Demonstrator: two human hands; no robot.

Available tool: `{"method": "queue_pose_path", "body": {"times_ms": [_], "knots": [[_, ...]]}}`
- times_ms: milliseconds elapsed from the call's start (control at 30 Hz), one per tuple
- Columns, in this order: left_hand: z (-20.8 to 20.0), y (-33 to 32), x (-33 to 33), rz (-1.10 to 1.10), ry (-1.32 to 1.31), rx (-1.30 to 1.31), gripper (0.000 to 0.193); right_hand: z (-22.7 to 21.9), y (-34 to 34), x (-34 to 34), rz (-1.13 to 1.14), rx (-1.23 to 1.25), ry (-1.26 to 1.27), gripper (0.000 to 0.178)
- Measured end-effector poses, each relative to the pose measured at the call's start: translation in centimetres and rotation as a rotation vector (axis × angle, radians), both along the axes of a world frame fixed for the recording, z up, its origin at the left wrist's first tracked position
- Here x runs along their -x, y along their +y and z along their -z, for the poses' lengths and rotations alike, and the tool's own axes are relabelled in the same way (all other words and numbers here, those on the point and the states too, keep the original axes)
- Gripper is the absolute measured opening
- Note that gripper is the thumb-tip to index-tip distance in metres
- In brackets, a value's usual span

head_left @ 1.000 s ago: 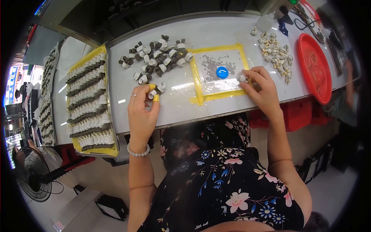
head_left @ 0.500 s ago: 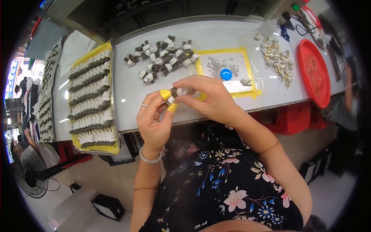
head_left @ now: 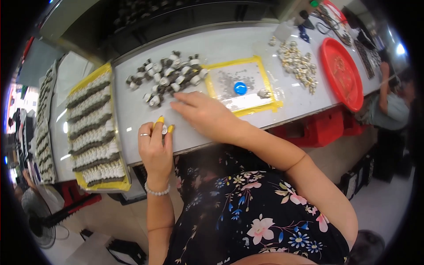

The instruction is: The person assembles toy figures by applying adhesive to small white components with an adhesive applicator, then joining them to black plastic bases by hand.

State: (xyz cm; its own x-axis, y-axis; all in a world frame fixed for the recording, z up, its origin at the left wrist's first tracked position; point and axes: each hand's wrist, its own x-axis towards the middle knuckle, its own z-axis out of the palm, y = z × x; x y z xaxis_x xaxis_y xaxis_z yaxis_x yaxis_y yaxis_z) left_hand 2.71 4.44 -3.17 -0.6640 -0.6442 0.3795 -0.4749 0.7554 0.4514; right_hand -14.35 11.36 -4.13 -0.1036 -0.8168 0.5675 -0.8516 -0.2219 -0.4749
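Bench (head_left: 229,48): long, pale grey, spans the view from left to upper right; carries everything below.
Left tray (head_left: 115,184): yellow-rimmed, at the bench's left end, filled with neat rows of grey and white parts.
Red dish (head_left: 342,73): round, shallow, far right of the bench, near a scatter of small pale pieces (head_left: 298,64).
Taped mat (head_left: 240,84): clear sheet edged in yellow tape, mid-bench, strewn with tiny dark bits around a blue cap (head_left: 240,88).
Loose pile (head_left: 165,79): grey and white parts heaped just left of the mat, untidy, some touching.
Right hand (head_left: 205,115): laid flat, palm down, fingers stretched leftward toward the pile's near edge; holds nothing visible.
Left hand (head_left: 155,148): at the bench's near edge, thumb and forefinger in yellow finger cots, narrowly pinched on a small part.
Small part (head_left: 164,129): pale, roundish, gripped between the yellow-capped tips, just above the bench surface, near the right hand's fingers.
Handling, as a judgement: light, rigid, smooth enough to slip; easily dropped or flicked away because tiny.
Where to take hold: across the sides with two fingertips, as now; rubber cots likely add grip.
Unclear: finer shape of the part too small to tell.
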Motion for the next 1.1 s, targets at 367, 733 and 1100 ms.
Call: {"method": "queue_pose_path", "body": {"times_ms": [367, 733, 1100], "knots": [[-3.3, -0.3, -0.2, 0.218, -0.117, -0.5, 0.049, -4.2, 11.5, 8.5, 0.423, -0.191, -0.133, 0.026], [-2.8, 0.1, 0.9, 0.2, 0.005, -0.479, 0.036, -2.4, 11.2, 9.7, 0.42, -0.257, -0.001, 0.023], [-0.2, 1.3, 0.7, 0.151, -0.032, 0.043, 0.031, -3.8, 8.1, 9.2, 0.236, -0.177, -0.043, 0.022]]}}
